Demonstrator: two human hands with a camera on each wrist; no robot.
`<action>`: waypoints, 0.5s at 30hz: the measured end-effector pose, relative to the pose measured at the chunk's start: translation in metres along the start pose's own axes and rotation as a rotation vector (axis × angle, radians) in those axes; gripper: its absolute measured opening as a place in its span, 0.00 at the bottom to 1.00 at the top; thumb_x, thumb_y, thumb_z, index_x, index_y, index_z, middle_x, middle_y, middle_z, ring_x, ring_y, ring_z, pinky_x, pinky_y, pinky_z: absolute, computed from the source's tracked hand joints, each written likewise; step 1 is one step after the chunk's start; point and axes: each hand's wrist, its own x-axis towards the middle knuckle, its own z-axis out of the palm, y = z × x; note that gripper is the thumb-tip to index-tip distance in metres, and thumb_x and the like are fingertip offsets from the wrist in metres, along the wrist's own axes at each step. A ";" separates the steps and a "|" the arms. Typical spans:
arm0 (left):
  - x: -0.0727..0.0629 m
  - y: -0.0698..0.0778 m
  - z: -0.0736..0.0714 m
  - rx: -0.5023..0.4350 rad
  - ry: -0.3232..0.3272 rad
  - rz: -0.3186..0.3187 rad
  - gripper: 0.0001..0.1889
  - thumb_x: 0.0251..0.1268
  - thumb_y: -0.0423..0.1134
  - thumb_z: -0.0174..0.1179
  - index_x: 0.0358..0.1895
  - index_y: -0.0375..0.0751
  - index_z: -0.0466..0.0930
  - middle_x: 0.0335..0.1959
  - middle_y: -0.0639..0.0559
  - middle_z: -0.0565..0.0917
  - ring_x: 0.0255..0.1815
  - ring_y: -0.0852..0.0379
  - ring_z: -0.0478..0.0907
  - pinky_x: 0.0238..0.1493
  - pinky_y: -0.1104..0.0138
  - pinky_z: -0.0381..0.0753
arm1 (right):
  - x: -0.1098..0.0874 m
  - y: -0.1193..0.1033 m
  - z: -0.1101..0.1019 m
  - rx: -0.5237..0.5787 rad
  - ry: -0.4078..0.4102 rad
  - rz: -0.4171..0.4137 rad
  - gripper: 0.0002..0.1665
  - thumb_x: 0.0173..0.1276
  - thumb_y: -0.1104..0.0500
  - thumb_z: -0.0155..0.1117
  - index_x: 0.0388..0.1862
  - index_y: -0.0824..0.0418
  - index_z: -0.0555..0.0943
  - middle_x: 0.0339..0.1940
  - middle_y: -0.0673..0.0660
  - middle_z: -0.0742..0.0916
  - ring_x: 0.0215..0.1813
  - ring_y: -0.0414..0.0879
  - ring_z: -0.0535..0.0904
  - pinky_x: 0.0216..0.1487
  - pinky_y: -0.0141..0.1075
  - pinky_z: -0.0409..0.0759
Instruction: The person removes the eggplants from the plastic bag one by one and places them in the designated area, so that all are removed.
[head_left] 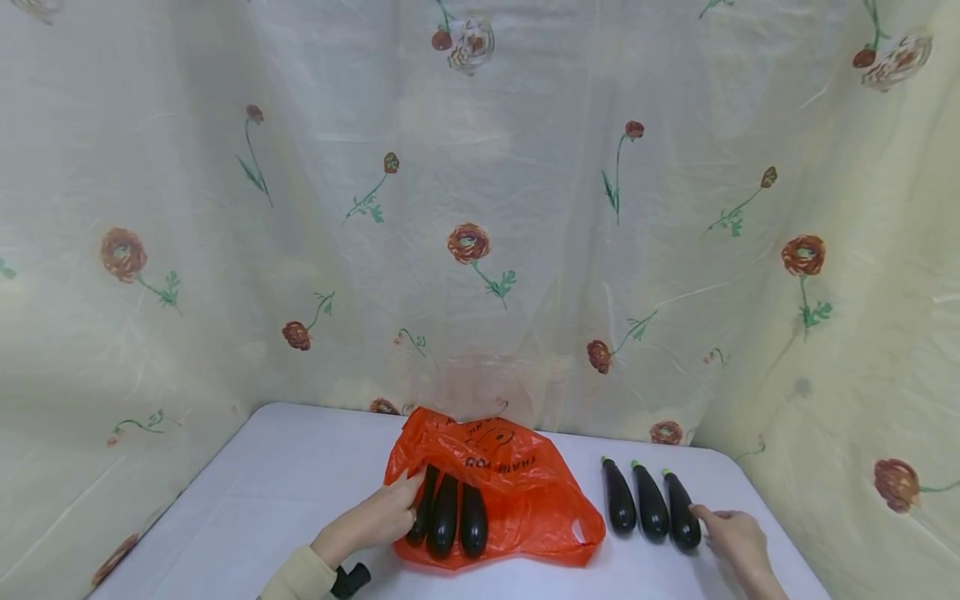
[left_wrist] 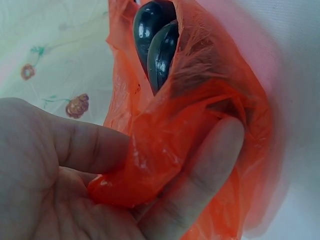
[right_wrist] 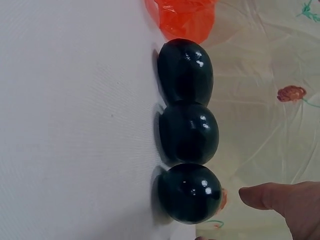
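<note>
A red plastic bag (head_left: 525, 508) with dark lettering lies on the table, its mouth toward the front. Several eggplants are in view: three, such as the middle one (head_left: 445, 518), lie side by side in the bag's mouth. My left hand (head_left: 386, 508) pinches the bag's left edge between thumb and fingers; the left wrist view shows the film (left_wrist: 155, 150) bunched there. Right of the bag, three more eggplants (head_left: 651, 502) lie in a row with green stem ends pointing away. My right hand (head_left: 735, 537) is beside the rightmost eggplant (right_wrist: 190, 193), thumb extended; whether it touches is unclear.
The white table (head_left: 300, 467) is backed by a hanging flowered sheet (head_left: 525, 292), which also runs along both sides. A black strap-like object (head_left: 350, 580) sits by the left wrist at the front.
</note>
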 end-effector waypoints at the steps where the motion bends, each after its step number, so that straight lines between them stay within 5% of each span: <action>1: 0.000 0.000 0.000 0.000 0.002 0.007 0.37 0.62 0.29 0.48 0.76 0.38 0.50 0.76 0.39 0.55 0.67 0.47 0.67 0.67 0.41 0.63 | 0.000 -0.001 -0.001 0.003 0.004 0.002 0.40 0.65 0.41 0.58 0.50 0.81 0.76 0.48 0.77 0.82 0.54 0.74 0.72 0.54 0.59 0.73; 15: 0.000 0.000 -0.001 -0.028 -0.003 -0.018 0.37 0.62 0.29 0.48 0.77 0.39 0.50 0.77 0.40 0.54 0.60 0.50 0.71 0.66 0.41 0.64 | -0.001 -0.015 0.004 0.005 0.067 -0.017 0.37 0.64 0.42 0.60 0.48 0.79 0.78 0.48 0.77 0.81 0.49 0.70 0.76 0.45 0.50 0.75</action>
